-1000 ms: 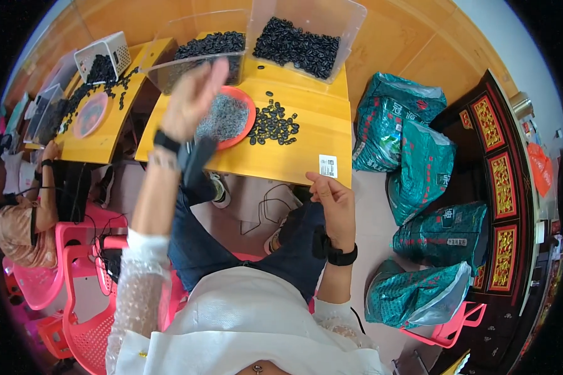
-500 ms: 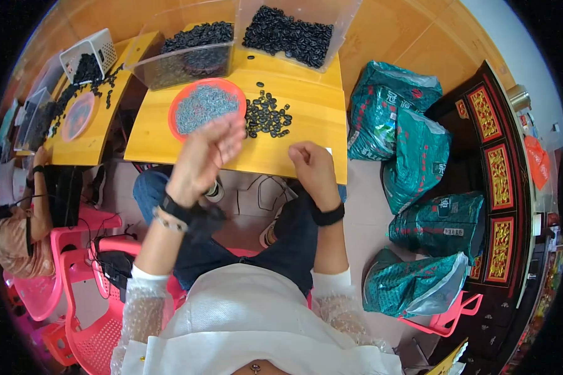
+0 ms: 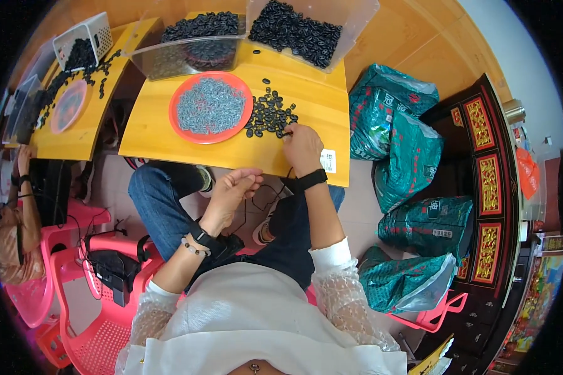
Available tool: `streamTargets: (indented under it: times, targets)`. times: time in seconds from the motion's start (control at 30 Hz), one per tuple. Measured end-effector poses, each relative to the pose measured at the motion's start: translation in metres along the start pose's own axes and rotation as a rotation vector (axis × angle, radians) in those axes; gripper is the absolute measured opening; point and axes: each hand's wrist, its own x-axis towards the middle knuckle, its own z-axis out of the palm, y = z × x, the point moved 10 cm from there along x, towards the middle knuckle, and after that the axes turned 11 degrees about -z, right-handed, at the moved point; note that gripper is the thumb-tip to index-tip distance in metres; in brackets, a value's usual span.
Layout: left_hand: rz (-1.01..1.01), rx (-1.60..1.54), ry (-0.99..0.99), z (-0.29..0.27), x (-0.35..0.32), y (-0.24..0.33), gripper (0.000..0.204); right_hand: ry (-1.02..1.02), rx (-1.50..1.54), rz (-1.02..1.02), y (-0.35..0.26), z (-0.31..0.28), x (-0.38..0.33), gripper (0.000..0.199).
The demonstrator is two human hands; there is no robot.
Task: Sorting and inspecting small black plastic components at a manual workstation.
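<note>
Two hands, well apart. My right hand (image 3: 302, 150) has fingertips at the near edge of one heap of black pieces (image 3: 270, 116), dozens, on the table (image 3: 322, 103); grip: cannot tell. My left hand (image 3: 230, 195), fingers curled, is off the table's front edge; contents hidden. One red plate (image 3: 211, 139); two clear bins (image 3: 359, 25). One white label (image 3: 329, 162), print too small. At least four teal bags (image 3: 411, 164), printed.

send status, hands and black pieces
Right hand at loose black pieces. Left hand near table. Both grips unclear. Red plate alongside pieces, not blocking.
</note>
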Motion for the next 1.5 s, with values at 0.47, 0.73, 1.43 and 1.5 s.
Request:
streamTargets:
  times: [0.47, 0.73, 1.43, 1.5]
  targets:
    - [0.529, 0.717, 0.341, 0.023, 0.007, 0.059, 0.018, -0.084, 0.026, 0.054, 0.009, 0.011, 0.008, 0.009]
    - [0.727, 0.934, 0.655, 0.006, -0.002, 0.085, 0.015, -0.040, 0.443, 0.111, 0.011, -0.009, -0.010, 0.011]
    - [0.537, 1.264, 1.079, -0.060, -0.019, 0.152, 0.021, -0.143, 1.048, 0.209, -0.016, -0.021, -0.072, 0.022]
    - [0.444, 1.318, 1.160, -0.070, -0.016, 0.156, 0.023, -0.152, 1.039, 0.203, -0.019, -0.021, -0.074, 0.023]
